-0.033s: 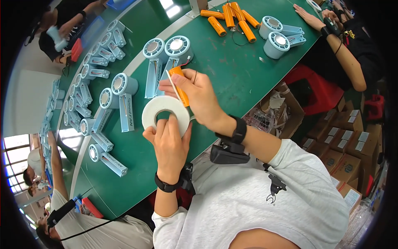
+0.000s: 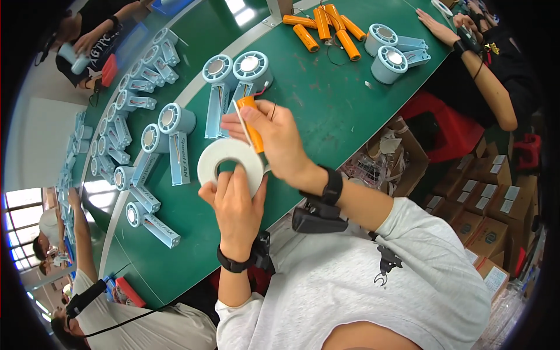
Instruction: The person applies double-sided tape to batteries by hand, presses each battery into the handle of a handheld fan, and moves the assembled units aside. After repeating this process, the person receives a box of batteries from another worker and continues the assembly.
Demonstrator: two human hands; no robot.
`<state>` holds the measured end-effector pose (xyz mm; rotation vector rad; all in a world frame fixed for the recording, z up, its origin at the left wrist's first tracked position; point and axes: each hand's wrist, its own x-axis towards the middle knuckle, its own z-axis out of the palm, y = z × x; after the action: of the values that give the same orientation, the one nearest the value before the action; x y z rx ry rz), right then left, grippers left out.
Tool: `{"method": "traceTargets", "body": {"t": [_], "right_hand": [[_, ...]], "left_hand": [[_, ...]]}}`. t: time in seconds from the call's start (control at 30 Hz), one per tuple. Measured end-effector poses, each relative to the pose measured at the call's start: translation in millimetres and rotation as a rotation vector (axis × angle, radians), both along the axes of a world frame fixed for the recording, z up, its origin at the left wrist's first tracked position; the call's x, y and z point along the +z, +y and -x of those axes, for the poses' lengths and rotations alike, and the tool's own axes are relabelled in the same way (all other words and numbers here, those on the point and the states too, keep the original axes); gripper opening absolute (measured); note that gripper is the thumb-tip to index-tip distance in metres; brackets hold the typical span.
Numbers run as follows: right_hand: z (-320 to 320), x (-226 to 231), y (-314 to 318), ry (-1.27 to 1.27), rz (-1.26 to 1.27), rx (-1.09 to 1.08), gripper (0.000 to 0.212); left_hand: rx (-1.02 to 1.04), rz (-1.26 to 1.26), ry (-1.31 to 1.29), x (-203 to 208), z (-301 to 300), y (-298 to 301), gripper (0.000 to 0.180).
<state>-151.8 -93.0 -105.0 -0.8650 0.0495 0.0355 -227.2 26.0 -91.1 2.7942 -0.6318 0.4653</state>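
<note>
**Tape Meets Battery Above the Green Bench**

Head view: a person's left hand point(image 2: 236, 201) closes on a white tape roll point(image 2: 228, 163), thumb and fingers clamped on its lower rim, holding it in the air just over the green table point(image 2: 326, 99). The roll faces the camera, its open core showing, so its axis runs roughly toward the viewer. The right hand point(image 2: 274, 140) is shut around an orange cylindrical cell point(image 2: 252, 125), which stands nearly upright in the frame, its long axis running from the roll up and slightly left toward the table's far side; thin wires point(image 2: 263, 88) trail from its top end. A pale strip of tape appears to run along the cell's left edge, the cell just touching the top of the roll.

The cell looks stiff, smooth and light, best pinched around its middle as it is here; the roll is light and rigid enough to hold by the rim, while its free end is likely sticky and limp.

On the table beyond lie light-blue handheld fan bodies point(image 2: 175, 137) in a curved row, more orange cells point(image 2: 326, 26) farther off, and another worker's forearm point(image 2: 475, 58) at upper right. Cardboard boxes point(image 2: 484, 216) sit beside the bench.
</note>
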Motion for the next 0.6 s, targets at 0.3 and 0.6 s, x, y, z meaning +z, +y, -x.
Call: {"method": "traceTargets", "body": {"t": [0.3,0.6], "right_hand": [[-19.7,28.4,-21.1,-0.219,0.615,0.31,0.025],[31.8,53.1,-74.3,-0.614,1.42,0.973,0.024]], "left_hand": [[0.233,0.137,0.252,7.1,52.1,81.4,0.025],[0.02,0.01,-0.091,50.1,4.4,76.8,0.045]]}}
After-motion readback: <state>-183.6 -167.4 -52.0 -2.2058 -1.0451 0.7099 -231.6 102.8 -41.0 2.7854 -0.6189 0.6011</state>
